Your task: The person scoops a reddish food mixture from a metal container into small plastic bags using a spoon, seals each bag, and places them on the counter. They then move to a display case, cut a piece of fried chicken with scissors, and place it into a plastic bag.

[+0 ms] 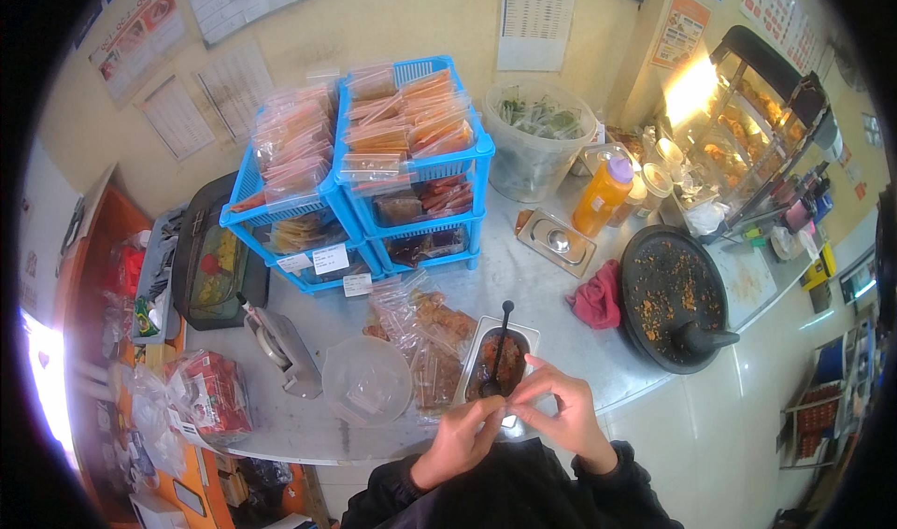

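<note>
My left hand [466,434] and my right hand [557,406] meet at the front edge of the steel table, thumbs and fingers pinching a small clear plastic bag [510,404] between them. Just beyond them is a rectangular steel pan [534,340] of reddish-brown food [508,354], a black spoon [503,333] standing tilted in it. Filled clear zip bags [438,326] lie heaped against the pan's left side. Farther left sits a round translucent plastic bowl [368,382] with small clear bags inside.
Blue plastic baskets [483,147] of sachets stand at the back, beside a translucent bucket [536,171]. Rightward are a steel lid [558,241], an orange squeeze bottle [599,196], a red cloth [597,296] and a stone mortar [634,326] with its pestle [701,338]. A tape dispenser [287,347] stands left.
</note>
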### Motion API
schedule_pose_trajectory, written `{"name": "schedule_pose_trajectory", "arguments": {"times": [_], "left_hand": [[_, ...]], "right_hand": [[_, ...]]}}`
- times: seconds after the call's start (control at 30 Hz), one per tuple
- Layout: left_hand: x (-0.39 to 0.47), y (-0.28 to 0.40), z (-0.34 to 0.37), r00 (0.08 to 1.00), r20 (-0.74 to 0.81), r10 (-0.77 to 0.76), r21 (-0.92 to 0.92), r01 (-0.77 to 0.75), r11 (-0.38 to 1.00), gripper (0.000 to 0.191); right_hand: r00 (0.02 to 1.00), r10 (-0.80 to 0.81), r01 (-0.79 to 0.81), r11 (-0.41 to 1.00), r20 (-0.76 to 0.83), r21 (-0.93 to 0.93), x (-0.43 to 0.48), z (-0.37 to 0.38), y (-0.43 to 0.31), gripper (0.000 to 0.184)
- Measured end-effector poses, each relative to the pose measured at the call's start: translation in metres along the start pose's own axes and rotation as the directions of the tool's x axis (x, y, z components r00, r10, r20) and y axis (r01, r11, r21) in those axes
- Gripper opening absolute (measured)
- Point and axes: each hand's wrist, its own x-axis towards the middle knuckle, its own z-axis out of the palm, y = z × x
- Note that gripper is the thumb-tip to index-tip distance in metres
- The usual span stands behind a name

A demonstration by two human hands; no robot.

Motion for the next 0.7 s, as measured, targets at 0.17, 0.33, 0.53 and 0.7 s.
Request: {"name": "schedule_pose_trajectory", "arguments": {"times": [0.17,0.33,0.53,0.7], "left_hand": [[-0.002,-0.002,0.002,0.994,-0.056,0.090,0.024,-0.089,0.996,0.016],[-0.006,-0.003,0.005,0.979,-0.129,0.157,0.049,-0.152,0.987,0.014],[-0.016,-0.005,-0.002,0.971,-0.238,-0.025,0.041,0.036,0.999,0.005],[-0.022,-0.011,-0.008,0.939,-0.313,-0.139,-0.029,0.136,0.990,0.012]], "right_hand": [[0.997,0.078,-0.079,0.996,0.024,0.050,-0.005,0.001,-0.002,0.020],[0.994,0.106,-0.109,0.990,0.038,0.088,-0.011,0.003,0.000,0.035],[0.992,0.123,-0.124,0.991,0.024,0.046,-0.017,-0.006,0.009,0.038],[0.989,0.126,-0.127,0.992,0.072,0.015,-0.012,0.005,0.015,0.036]]}}
